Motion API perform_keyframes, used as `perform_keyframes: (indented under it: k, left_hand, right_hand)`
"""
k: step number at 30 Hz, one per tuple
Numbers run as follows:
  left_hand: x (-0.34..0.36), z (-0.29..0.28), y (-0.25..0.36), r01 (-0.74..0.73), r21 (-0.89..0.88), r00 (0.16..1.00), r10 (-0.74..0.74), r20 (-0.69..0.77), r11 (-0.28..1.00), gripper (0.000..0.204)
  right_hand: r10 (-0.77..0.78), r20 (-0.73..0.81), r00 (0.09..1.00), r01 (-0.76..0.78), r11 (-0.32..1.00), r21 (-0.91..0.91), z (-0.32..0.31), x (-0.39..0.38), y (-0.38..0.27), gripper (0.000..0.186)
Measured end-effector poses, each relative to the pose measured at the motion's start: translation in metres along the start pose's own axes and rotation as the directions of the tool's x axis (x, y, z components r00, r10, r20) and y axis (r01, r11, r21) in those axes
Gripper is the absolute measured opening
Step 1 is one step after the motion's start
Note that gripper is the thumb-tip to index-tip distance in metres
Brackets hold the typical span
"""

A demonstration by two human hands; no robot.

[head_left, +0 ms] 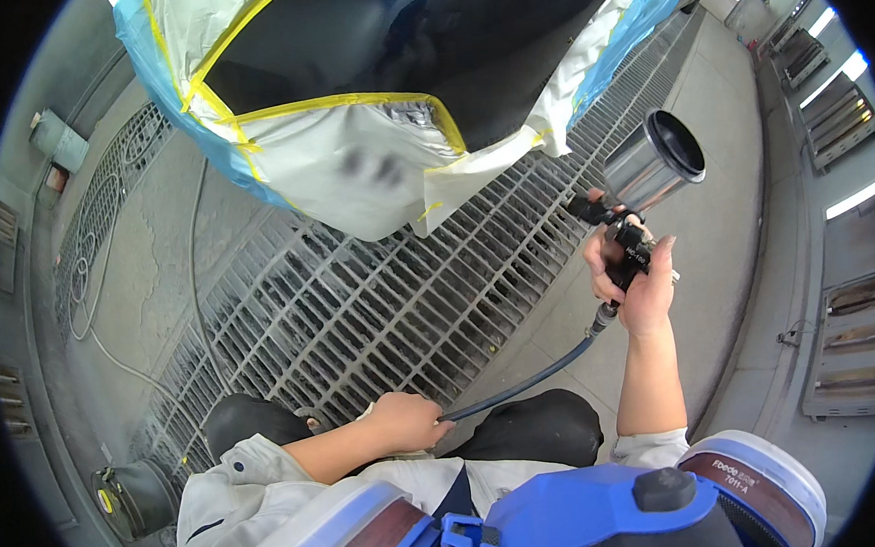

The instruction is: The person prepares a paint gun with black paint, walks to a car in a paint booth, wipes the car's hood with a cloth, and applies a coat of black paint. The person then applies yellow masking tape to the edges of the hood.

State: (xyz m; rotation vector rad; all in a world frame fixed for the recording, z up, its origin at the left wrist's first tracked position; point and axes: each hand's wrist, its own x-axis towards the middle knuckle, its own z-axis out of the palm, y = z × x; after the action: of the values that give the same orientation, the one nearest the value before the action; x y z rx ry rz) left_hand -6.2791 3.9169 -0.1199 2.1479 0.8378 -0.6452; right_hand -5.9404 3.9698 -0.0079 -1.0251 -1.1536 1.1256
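Observation:
My right hand (640,279) is wrapped round the grip of a black spray gun (628,242), raised at the right. A silvery metal cup (649,165) with a dark open-looking end tilts up from the gun. From the gun's base a dark hose (539,383) curves down to my left hand (406,421), which is closed round it near my knees. Ahead is a glossy black car panel (423,44), framed by yellow masking tape (322,102) and white masking sheet (341,169). Dark overspray marks the sheet.
A metal floor grating (359,298) runs diagonally under the panel. More hose (98,294) lies looped on the floor at the left. A dark canister (136,501) stands at lower left. Below, a blue respirator (593,515) fills the near edge. Lamp units (853,348) line the right wall.

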Motion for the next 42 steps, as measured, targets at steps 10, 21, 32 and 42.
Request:
perform_keyframes:
  k: [10, 21, 32, 42]
  left_hand:
    - [0.011, -0.01, -0.028, 0.102, 0.045, 0.994, -0.1, -0.048, 0.994, 0.05]
    - [0.021, -0.007, -0.034, -0.031, 0.052, 0.996, 0.026, 0.088, 0.998, 0.048]
    - [0.056, 0.02, -0.056, -0.072, 0.051, 0.996, 0.069, 0.064, 0.996, 0.05]
    - [0.082, 0.05, -0.032, -0.098, -0.041, 0.995, 0.096, -0.034, 0.994, 0.047]
  right_hand:
    - [-0.156, -0.182, 0.971, 0.133, 0.982, -0.131, 0.062, 0.024, -0.038, 0.076]
    - [-0.066, 0.115, 0.991, 0.098, 0.947, -0.305, 0.093, -0.01, -0.023, 0.072]
    - [0.041, 0.274, 0.961, 0.151, 0.751, -0.643, 0.124, -0.036, 0.005, 0.071]
    - [-0.016, 0.344, 0.939, 0.238, 0.752, -0.615, 0.103, -0.033, 0.023, 0.073]
